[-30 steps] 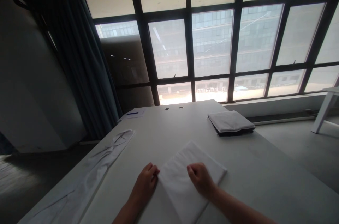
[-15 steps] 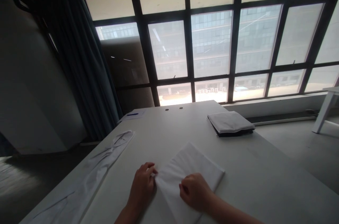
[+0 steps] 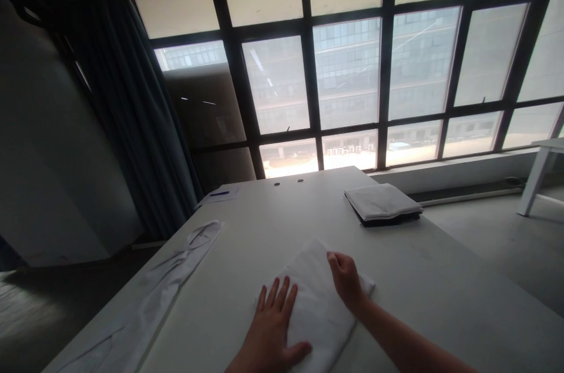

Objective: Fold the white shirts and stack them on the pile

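Observation:
A folded white cloth lies on the white table in front of me, one corner pointing away. My left hand rests flat on its left side, fingers spread and thumb out to the right. On the right part of the cloth sits my right hand, curled into a fist with its knuckles toward the far corner. No object shows in the fist, and the cloth beneath it looks mostly flat.
Along the table's left edge stretches a crumpled white fabric or plastic piece. Farther back lie a blue pen and paper. A folded white-and-black stack is near the right edge. Windows and a dark curtain stand beyond.
My left hand has gone from the cloth's left corner to lying flat on it with fingers spread. My right fist has slid forward and right across the cloth.

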Motion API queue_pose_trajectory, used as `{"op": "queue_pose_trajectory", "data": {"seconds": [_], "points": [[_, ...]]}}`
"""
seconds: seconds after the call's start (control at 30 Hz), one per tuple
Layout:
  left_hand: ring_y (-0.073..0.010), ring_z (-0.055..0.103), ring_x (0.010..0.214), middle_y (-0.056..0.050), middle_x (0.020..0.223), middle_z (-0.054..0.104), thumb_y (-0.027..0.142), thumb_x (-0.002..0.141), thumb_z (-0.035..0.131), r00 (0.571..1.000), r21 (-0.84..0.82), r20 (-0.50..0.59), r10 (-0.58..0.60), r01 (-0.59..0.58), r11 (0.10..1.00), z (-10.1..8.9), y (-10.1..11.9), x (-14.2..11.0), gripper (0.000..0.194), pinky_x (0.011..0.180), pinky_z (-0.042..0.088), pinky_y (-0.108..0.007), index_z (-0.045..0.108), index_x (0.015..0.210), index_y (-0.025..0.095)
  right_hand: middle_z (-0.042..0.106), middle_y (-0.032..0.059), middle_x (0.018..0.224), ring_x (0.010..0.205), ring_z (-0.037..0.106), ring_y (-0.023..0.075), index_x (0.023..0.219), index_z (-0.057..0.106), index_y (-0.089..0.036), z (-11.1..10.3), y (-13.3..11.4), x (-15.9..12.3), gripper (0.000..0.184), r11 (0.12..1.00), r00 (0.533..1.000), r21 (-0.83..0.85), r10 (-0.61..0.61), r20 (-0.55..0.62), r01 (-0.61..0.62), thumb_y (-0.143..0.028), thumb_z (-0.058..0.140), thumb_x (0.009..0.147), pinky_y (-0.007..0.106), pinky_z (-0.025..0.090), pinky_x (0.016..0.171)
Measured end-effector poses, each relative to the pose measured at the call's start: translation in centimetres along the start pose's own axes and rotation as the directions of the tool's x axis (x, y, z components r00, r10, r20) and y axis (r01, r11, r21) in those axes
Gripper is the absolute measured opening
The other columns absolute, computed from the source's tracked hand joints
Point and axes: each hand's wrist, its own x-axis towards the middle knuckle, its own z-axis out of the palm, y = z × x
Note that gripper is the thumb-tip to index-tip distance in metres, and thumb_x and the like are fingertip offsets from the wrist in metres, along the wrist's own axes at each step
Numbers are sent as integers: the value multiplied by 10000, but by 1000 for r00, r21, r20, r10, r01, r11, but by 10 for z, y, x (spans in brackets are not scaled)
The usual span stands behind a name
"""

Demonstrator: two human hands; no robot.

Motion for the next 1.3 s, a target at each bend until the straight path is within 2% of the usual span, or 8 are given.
{"op": "queue_pose_trajectory", "data": {"seconds": [0.27, 0.43, 0.5, 0.63, 0.83, 0.97, 1.13, 1.3], "points": [[-413, 41, 1562, -35, 1709, 70, 702, 712, 751, 1000, 14, 6, -16, 16, 1000, -6, 3, -2, 1150, 1255, 70, -670, 154, 1626, 340, 197, -53, 547, 539, 218, 110, 585, 263, -256, -12, 19, 16, 404, 997, 1000, -75, 26, 17, -25, -541, 363, 853, 272, 176, 485], [-281, 342, 1513, -25, 1648, 357, 464, 997, 494, 935, 73, -273, 224, -212, 975, -5, 10, -7, 552, 1266, 264, -532, 421, 1533, 354, 262, -45, 540, 536, 271, 110, 563, 308, -236, -5, 16, 9, 429, 980, 996, -195, -7, 91, 25, -515, 360, 885, 273, 198, 518], [-326, 326, 1516, -57, 1662, 323, 520, 982, 512, 907, 111, -325, 269, -246, 963, -2, 13, -7, 625, 1238, 301, -566, 371, 1563, 336, 302, -40, 528, 528, 299, 114, 555, 342, -229, -4, 16, 9, 443, 965, 993, -259, -12, 115, 42, -495, 335, 908, 275, 206, 526], [-487, 276, 1497, -97, 1674, 264, 806, 810, 584, 926, 146, -208, 315, -289, 946, 8, 12, -4, 988, 1156, 245, -755, 200, 1615, 382, 476, -5, 526, 528, 404, 135, 556, 476, -207, -4, 11, 3, 448, 916, 981, -389, -20, 191, 94, -432, 378, 931, 277, 270, 558], [-500, 267, 1494, -108, 1675, 254, 868, 766, 564, 936, 128, -99, 337, -324, 937, 8, 4, -4, 1087, 1158, 165, -780, 81, 1617, 396, 727, 113, 777, 714, 646, 210, 756, 711, -193, -14, -14, -8, 332, 697, 860, -648, 88, 502, 307, -380, 494, 923, 298, 420, 708], [-490, 266, 1497, -104, 1669, 276, 769, 854, 570, 907, 130, -81, 414, -403, 906, 13, 1, -4, 990, 1160, 165, -782, 63, 1619, 398, 739, 100, 903, 861, 670, 232, 884, 731, -198, -29, -42, 1, 239, 708, 796, -588, 59, 602, 391, -383, 579, 878, 321, 464, 809], [-437, 320, 1492, -47, 1629, 378, 543, 988, 535, 864, 123, -88, 496, -484, 866, 23, 0, -2, 741, 1181, 208, -745, 129, 1603, 463, 483, 137, 1537, 1435, 396, 286, 1433, 544, -189, -34, -54, 8, 578, 728, 814, -488, -163, 558, 481, -483, 537, 934, 413, 263, 1194], [-460, 286, 1497, -49, 1651, 320, 581, 950, 575, 857, 84, -57, 512, -506, 858, 20, 3, -3, 814, 1159, 218, -771, 110, 1606, 457, 272, 172, 1654, 1555, 165, 320, 1577, 348, -85, -20, -13, 5, 798, 691, 814, -614, 62, 577, 382, -632, 329, 996, 510, 56, 1258]]}}
